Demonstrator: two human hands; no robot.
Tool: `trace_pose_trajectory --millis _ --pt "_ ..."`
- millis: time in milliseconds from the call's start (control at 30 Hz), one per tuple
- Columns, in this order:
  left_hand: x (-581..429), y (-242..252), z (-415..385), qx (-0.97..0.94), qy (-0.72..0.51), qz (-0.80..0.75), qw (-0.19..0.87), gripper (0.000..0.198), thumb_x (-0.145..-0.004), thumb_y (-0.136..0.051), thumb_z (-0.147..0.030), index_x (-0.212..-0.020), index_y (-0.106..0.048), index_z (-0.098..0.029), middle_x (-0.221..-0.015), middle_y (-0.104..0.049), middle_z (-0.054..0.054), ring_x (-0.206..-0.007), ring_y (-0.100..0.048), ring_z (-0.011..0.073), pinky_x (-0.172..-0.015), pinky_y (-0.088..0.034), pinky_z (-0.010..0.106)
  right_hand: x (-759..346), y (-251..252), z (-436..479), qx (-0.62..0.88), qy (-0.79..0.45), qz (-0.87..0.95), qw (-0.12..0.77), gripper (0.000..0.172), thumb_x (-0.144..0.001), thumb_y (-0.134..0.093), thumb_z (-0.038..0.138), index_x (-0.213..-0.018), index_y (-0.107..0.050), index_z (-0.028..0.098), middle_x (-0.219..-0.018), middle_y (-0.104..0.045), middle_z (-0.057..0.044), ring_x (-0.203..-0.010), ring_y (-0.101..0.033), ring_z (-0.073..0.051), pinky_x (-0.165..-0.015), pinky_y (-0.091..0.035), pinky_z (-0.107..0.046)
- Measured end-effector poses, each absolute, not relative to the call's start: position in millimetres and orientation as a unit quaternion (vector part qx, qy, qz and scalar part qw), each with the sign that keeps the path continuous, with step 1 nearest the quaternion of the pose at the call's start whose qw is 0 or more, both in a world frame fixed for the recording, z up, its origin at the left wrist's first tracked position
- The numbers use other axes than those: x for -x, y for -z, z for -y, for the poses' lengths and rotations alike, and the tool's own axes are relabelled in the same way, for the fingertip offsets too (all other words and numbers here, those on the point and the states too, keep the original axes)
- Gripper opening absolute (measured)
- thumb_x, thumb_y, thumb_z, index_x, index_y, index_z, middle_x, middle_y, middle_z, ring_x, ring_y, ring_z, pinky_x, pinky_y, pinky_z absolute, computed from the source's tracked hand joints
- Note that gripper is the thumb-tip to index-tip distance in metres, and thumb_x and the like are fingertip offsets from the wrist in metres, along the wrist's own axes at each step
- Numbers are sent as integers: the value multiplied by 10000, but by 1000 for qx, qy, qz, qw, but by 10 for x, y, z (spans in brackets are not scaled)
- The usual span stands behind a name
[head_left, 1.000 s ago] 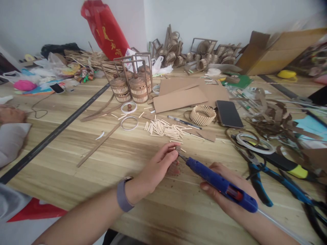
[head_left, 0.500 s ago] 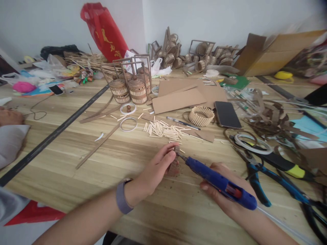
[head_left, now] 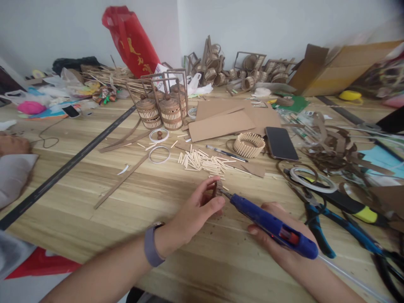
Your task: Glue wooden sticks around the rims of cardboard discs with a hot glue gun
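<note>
My left hand (head_left: 197, 210), with a watch on its wrist, is closed on a small brown cardboard piece (head_left: 217, 188), held on edge and partly hidden by the fingers. Wrapped in my right hand (head_left: 280, 244) is a blue glue gun (head_left: 268, 225). Its metal nozzle points left and meets or nearly meets the brown piece; I cannot tell which. Just beyond my left hand lies a heap of short wooden sticks (head_left: 200, 160). Farther back stands a ring of such sticks (head_left: 249, 145), beside a pen (head_left: 227, 153).
Pliers (head_left: 318, 223) and a yellow-black cutter (head_left: 356, 206) lie at the right, near a phone (head_left: 280, 143). Cardboard sheets (head_left: 221, 124) and small lidded baskets (head_left: 170, 111) stand behind. A black strip (head_left: 69, 164) crosses the left side. Another person's hand (head_left: 12, 145) rests at the far left.
My left thumb has shifted down and right, away from the top of the brown piece. The glue gun has stayed nearly in place.
</note>
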State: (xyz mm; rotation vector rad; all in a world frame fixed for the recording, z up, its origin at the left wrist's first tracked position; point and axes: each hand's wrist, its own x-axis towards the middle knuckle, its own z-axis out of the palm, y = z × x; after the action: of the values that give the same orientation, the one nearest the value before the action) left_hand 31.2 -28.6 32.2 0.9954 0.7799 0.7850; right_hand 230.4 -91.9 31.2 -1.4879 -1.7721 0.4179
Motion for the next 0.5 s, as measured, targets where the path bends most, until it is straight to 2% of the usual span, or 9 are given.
trace_pose_trajectory --millis 500 --pt "-302 -307 291 -466 -354 -361 726 538 -819 -681 -413 -1304 -499 -267 -1096 -571 52 -984 -564 206 -821 -485 326 -2337 -253 917 574 -137 713 380 276 -855 -608 497 -713 -571 263 -657 -588 0 -644 -554 -205 -597 -437 -331"
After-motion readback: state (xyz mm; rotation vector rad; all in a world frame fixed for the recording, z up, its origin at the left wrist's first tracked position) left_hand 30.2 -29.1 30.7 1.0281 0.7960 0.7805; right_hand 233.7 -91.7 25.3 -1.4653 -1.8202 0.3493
